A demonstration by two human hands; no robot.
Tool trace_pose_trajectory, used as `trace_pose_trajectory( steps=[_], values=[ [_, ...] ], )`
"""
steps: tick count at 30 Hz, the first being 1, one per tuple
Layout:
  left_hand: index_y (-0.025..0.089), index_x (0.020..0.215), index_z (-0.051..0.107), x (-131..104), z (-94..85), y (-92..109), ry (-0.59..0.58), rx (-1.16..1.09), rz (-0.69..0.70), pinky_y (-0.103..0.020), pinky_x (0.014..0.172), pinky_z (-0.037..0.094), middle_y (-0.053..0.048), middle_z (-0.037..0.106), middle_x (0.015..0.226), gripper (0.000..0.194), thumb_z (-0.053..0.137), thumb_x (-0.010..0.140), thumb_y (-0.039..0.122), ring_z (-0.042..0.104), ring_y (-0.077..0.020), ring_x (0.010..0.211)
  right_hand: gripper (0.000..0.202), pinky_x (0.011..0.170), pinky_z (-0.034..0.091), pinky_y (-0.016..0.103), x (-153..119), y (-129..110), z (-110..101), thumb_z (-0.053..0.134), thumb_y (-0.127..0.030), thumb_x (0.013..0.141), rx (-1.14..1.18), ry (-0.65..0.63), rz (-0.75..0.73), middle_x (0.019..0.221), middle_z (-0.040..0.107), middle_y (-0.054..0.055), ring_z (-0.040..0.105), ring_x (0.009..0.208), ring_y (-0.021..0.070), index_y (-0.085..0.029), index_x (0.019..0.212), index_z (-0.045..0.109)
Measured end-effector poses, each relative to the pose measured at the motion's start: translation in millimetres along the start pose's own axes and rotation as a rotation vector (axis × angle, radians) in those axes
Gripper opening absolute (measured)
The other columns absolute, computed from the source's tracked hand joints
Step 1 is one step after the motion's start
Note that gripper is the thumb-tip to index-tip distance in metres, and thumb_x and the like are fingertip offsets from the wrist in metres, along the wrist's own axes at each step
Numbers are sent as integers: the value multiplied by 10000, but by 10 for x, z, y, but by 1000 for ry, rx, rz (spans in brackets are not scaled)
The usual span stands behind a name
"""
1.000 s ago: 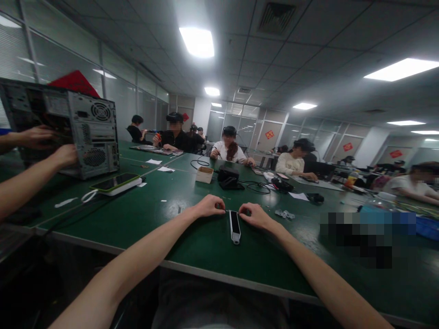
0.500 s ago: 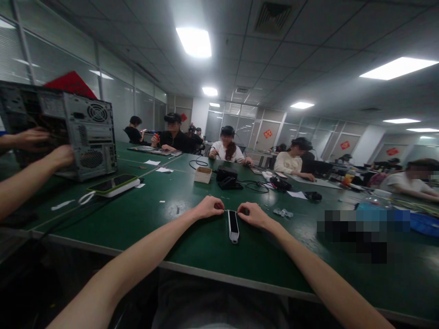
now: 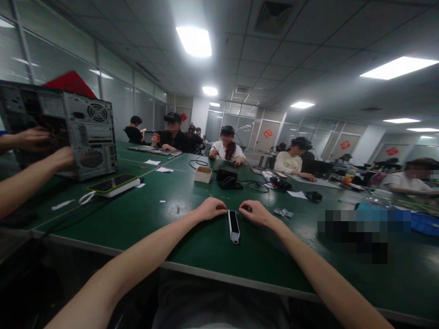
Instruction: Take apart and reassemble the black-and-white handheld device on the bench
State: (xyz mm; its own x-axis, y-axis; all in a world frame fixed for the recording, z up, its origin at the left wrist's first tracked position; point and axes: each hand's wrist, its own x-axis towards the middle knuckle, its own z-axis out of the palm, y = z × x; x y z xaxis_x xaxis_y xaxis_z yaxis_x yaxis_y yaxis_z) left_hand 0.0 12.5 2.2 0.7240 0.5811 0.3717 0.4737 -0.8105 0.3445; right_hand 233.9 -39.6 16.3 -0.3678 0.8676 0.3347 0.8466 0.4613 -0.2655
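Observation:
A slim white device with a long black face [image 3: 233, 225] lies on the green table [image 3: 202, 246], its length running toward me. Just left of its far end is my left hand [image 3: 211, 209], thumb and fingertips brought together in a pinch; anything between them is too small to make out. My right hand [image 3: 254, 213] rests on the other side of that end, its fingers curled and thumb close to the index finger. What it may hold is also too small to see.
An opened computer case [image 3: 91, 137] stands at the left with another person's hands in it. A phone [image 3: 113, 182], a small box [image 3: 203, 174], a black device [image 3: 226, 176], clear plastic pieces [image 3: 283, 213] and a blue basin [image 3: 425, 224] lie around. People sit across the table.
Both my hands have shifted slightly to the right, around the far end of the white device. Across the table, a person's hand has moved inward.

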Motion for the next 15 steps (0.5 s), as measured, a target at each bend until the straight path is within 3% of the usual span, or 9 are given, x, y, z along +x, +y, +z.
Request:
trace_pose_trajectory(
  steps=[4,8,11,15],
  values=[
    [180,938,674,11,-3,-13,-5,35,7,-188,630,410,-16,687,844,205,607,812,327,604,-129,726,280,710,417,277,-25,357,-137,436,-335,855,-199,74,101,838,658,75,572,772,176,-162,861,655],
    [181,915,659,16,9,-41,-7,52,17,-188,619,402,-12,672,843,187,611,807,327,593,-126,716,243,690,406,267,-140,681,-254,457,-280,839,-311,5,221,875,659,96,585,788,185,-148,923,643],
    [184,909,652,16,15,-48,-10,54,17,-189,611,397,-5,664,836,164,613,803,303,587,-123,706,236,672,400,255,-198,817,-296,473,-247,825,-341,-64,316,903,667,97,601,803,190,-158,959,646],
    [190,903,648,16,17,-48,-12,49,25,-190,619,399,6,655,821,132,615,795,260,585,-120,707,253,688,401,252,-211,913,-313,479,-182,801,-363,-59,354,938,672,96,609,847,202,-180,967,670]
  ],
)
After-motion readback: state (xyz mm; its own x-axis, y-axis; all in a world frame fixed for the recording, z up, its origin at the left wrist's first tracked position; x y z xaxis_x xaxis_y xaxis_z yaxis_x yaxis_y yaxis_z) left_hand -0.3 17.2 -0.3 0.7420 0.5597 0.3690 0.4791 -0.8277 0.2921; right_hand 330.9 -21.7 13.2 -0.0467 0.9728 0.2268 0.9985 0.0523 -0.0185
